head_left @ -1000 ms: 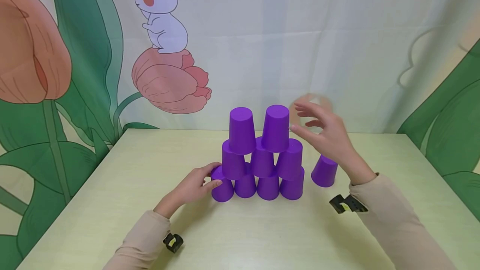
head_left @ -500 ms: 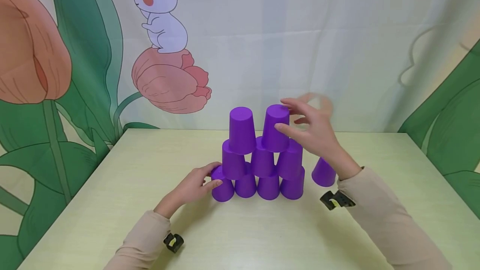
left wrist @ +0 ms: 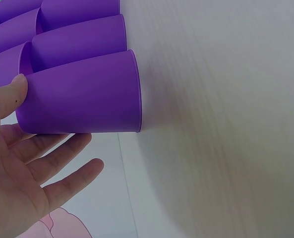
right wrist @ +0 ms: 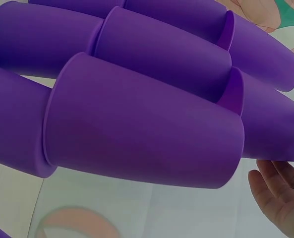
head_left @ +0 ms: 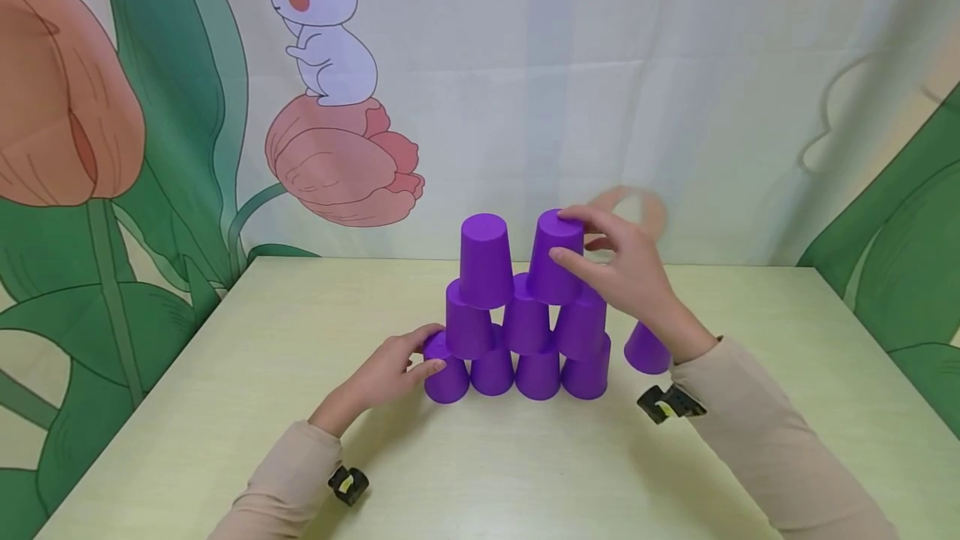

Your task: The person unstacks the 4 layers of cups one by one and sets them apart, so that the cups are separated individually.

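Note:
Purple cups stand upside down in a stepped stack. Several form the bottom row, three rest on them, and two more sit on top. My left hand [head_left: 386, 369] holds the leftmost bottom cup [head_left: 446, 386], thumb on the near side and fingers behind; the left wrist view shows the thumb at its narrow end. At the top right, my right hand [head_left: 630, 269] grips a cup [head_left: 546, 269] between its thumb, in front, and fingers at the upper far edge. Left of that is the other top cup [head_left: 485, 265], with a gap between the two.
A lone purple cup [head_left: 645, 352] stands upside down on the pale table [head_left: 525, 473] to the right of the stack, partly hidden by my right wrist. Behind the table hangs a cloth [head_left: 480, 90] printed with a rabbit and tulips.
My right hand has moved left to the top right cup and taken hold of it. That cup has shifted slightly right. The left hand has stayed in place.

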Action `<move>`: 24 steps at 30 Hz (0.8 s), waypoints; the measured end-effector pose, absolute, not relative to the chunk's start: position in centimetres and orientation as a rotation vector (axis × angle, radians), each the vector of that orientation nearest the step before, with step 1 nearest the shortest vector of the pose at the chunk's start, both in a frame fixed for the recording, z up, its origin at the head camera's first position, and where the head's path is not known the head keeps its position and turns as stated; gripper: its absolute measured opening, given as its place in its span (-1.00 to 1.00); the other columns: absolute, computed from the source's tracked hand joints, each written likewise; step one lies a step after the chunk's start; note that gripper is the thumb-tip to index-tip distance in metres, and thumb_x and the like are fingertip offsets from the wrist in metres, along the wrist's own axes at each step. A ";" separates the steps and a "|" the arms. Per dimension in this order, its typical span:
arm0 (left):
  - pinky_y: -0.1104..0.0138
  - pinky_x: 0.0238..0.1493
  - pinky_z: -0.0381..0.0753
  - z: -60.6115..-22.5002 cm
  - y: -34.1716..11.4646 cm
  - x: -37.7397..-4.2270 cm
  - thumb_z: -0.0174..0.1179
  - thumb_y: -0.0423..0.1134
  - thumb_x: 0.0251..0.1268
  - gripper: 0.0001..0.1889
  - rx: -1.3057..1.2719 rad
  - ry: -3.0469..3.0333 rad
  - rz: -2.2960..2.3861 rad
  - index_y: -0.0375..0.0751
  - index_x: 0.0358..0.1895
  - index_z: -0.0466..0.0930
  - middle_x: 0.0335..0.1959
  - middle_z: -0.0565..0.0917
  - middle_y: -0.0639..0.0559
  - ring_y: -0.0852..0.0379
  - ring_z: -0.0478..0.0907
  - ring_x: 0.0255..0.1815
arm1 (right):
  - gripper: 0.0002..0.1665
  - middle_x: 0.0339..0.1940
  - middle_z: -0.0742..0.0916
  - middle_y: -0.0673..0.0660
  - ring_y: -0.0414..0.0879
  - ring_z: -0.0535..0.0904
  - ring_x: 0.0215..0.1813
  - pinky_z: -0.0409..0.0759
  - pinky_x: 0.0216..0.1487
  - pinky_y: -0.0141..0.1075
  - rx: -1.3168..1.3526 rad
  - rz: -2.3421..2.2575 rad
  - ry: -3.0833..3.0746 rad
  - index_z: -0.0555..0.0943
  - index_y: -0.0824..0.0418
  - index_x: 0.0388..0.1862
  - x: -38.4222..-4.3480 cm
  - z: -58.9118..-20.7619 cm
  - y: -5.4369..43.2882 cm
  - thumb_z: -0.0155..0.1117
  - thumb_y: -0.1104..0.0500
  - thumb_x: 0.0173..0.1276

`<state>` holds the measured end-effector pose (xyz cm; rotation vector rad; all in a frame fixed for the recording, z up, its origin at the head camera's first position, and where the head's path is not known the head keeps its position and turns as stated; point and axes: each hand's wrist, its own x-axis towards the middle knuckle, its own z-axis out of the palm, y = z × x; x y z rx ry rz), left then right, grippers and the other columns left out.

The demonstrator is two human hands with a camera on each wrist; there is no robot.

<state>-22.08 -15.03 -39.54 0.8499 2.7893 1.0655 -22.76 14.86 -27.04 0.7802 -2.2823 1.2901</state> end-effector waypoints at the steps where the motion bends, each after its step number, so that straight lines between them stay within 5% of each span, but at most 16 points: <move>1: 0.05 -0.13 0.52 -39.5 -15.0 -22.1 0.09 -0.19 0.30 -0.52 0.854 2.789 1.067 -0.33 0.22 0.30 -0.05 0.58 -0.14 -0.03 0.53 -0.06 | -0.55 -0.09 0.65 0.18 -0.04 0.54 -0.13 0.49 -0.14 -0.18 0.779 1.293 -2.278 0.52 0.30 0.05 -22.7 -27.0 14.9 0.32 0.25 0.16; 24: 0.07 -0.15 0.52 -39.7 -14.9 -22.2 0.09 -0.17 0.30 -0.54 0.867 2.781 1.090 -0.31 0.21 0.32 -0.07 0.59 -0.11 0.00 0.54 -0.08 | -0.50 -0.19 0.67 0.12 -0.31 0.54 -0.17 0.51 -0.18 -0.43 0.765 1.202 -2.145 0.54 0.27 0.04 -20.3 -26.8 17.8 0.33 0.40 0.06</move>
